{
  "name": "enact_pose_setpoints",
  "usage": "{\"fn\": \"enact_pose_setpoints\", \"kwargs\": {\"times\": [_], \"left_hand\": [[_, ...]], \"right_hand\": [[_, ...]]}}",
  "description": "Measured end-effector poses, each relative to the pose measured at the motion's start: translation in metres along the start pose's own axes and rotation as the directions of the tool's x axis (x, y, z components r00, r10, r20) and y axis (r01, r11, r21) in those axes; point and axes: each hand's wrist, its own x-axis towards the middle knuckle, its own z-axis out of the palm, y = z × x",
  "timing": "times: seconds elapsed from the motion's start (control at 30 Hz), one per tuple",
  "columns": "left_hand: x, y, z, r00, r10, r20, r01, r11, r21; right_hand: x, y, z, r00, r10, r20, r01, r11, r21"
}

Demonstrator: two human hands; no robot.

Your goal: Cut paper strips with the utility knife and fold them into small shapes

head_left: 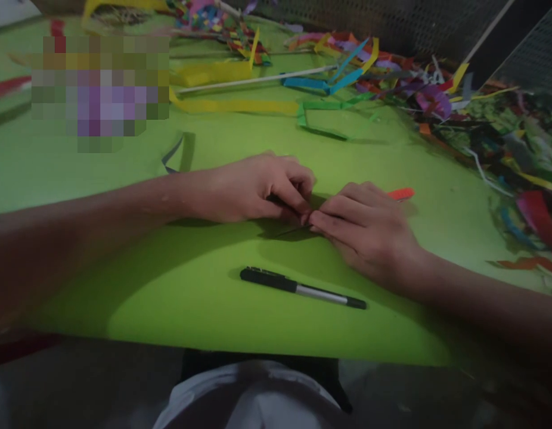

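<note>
My left hand (pixel 258 187) and my right hand (pixel 369 229) meet just above the green tabletop, fingertips touching. Both are closed in a pinch. Between and below the fingertips shows a thin dark strip (pixel 290 230), mostly covered by the fingers; its material is unclear. Nearer to me lies a capped black and silver pen (pixel 303 289), apart from both hands. An orange-red object (pixel 401 194) pokes out behind my right hand, the rest of it hidden. Beyond my left wrist a bent grey strip (pixel 172 156) rests on the table.
Yellow strips (pixel 240 106), a folded green strip (pixel 323 128), a blue strip (pixel 307 83) and a thin pale stick (pixel 258 78) lie farther back on the green table (pixel 191 310). Colourful scraps (pixel 521 155) heap up along the right and far edges. A blurred patch covers the upper left.
</note>
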Motion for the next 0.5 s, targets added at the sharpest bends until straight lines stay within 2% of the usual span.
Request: {"fn": "enact_pose_setpoints", "kwargs": {"times": [0.5], "left_hand": [[0.0007, -0.0012, 0.0035, 0.999, 0.002, -0.042, -0.002, 1.000, 0.004]], "right_hand": [[-0.0011, -0.0006, 0.0017, 1.000, -0.008, 0.021, 0.008, 0.999, -0.035]]}}
